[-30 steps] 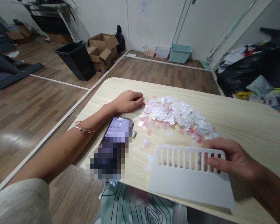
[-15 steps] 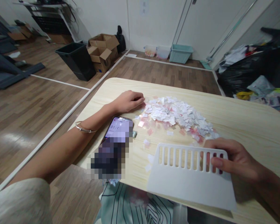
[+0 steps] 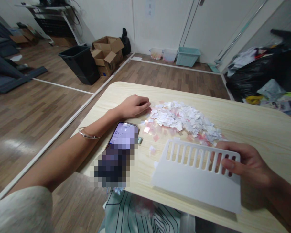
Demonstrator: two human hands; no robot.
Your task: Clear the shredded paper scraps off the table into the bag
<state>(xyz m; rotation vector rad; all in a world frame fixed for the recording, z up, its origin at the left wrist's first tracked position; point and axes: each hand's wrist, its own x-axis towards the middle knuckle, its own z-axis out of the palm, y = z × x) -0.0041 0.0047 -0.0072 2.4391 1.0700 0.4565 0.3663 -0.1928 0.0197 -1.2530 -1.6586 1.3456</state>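
Observation:
My right hand (image 3: 247, 166) grips a white plastic scraper (image 3: 196, 184) by its slotted end, thumb on top and fingers behind the slots. The scraper's broad solid part tilts down toward me above the table's near edge. Resting on the table (image 3: 264, 126), my left hand (image 3: 135, 106) is loosely curled at the left end of a pile of small paper squares (image 3: 184, 116). No object shows in its fingers. The squares are mostly white, with pink and clear ones mixed in, spread in an arc between my hands.
A phone (image 3: 123, 136), partly pixelated, lies beside my left forearm, with a small greenish item (image 3: 140, 140) next to it. Beyond the table stand a black bin (image 3: 81, 64), cardboard boxes (image 3: 106, 55) and a teal tub (image 3: 188, 56). Black bags (image 3: 252, 71) lie at right.
My right hand has tilted the scraper and shifted it slightly; its slotted edge is now higher and nearer the paper pile. My left hand has stayed in place.

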